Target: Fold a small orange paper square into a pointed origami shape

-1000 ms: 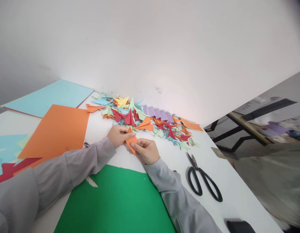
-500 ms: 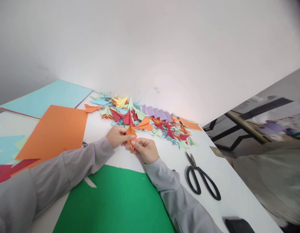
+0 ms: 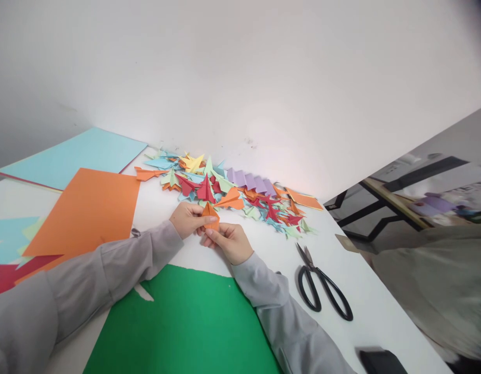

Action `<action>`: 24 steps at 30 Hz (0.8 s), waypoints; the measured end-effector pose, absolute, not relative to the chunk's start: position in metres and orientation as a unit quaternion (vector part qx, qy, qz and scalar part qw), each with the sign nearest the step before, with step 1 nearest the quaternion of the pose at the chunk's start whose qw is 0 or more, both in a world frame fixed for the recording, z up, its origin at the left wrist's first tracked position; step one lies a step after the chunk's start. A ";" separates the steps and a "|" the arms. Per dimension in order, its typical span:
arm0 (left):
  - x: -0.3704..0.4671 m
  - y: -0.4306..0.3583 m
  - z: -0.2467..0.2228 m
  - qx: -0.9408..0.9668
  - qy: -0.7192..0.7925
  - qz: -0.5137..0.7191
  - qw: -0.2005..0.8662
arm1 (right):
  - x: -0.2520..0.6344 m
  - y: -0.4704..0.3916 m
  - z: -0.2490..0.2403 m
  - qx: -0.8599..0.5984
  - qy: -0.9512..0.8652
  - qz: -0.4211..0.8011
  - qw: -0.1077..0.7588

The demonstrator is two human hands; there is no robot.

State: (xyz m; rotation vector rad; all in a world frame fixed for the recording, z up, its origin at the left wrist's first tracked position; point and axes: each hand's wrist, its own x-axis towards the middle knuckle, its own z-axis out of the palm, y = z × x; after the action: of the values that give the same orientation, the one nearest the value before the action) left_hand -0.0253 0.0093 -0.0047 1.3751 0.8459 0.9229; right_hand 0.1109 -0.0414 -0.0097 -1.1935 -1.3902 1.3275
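A small folded orange paper (image 3: 211, 212) is pinched between my two hands, over the white table. My left hand (image 3: 189, 220) grips its left side, thumb across the front. At its lower right edge my right hand (image 3: 229, 242) has thumb and fingers closed on it. The paper's top comes to a point, and its lower end looks folded up; my fingers hide part of it. Just behind lies a heap of small folded paper planes (image 3: 206, 188) in several colours, with an orange paper plane (image 3: 230, 199) nearest my hands.
Black-handled scissors (image 3: 317, 280) lie at the right, partly open, with a black object (image 3: 382, 360) nearer me. A green sheet (image 3: 182, 327) is under my forearms. Orange (image 3: 88, 213) and light blue (image 3: 77, 158) sheets lie left. A wall rises behind; a person's sleeve (image 3: 435, 285) shows far right.
The orange paper's lower point, which stuck out below my thumbs, no longer shows; that end now looks folded up and blunter. My right thumb has shifted slightly down and left.
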 end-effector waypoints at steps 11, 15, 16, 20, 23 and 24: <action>-0.025 0.014 -0.008 0.505 0.383 0.437 0.638 | 0.109 -0.044 -0.009 -0.550 -0.579 0.431 0.420; -0.024 0.014 -0.007 0.499 0.386 0.432 0.645 | 0.109 -0.044 -0.007 -0.552 -0.589 0.409 0.426; -0.024 0.014 -0.007 0.496 0.386 0.432 0.647 | 0.109 -0.044 -0.008 -0.553 -0.587 0.407 0.429; -0.024 0.014 -0.006 0.474 0.383 0.444 0.657 | 0.109 -0.043 -0.012 -0.549 -0.555 0.435 0.448; -0.024 0.016 -0.007 0.465 0.385 0.458 0.653 | 0.109 -0.042 -0.013 -0.546 -0.520 0.460 0.469; -0.024 0.016 -0.008 0.470 0.386 0.457 0.649 | 0.109 -0.042 -0.013 -0.545 -0.517 0.462 0.472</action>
State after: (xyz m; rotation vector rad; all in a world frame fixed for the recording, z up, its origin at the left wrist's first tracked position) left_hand -0.0240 0.0159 -0.0080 1.0683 0.8764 1.0389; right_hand 0.1088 -0.0416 -0.0132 -1.3339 -1.2661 1.1305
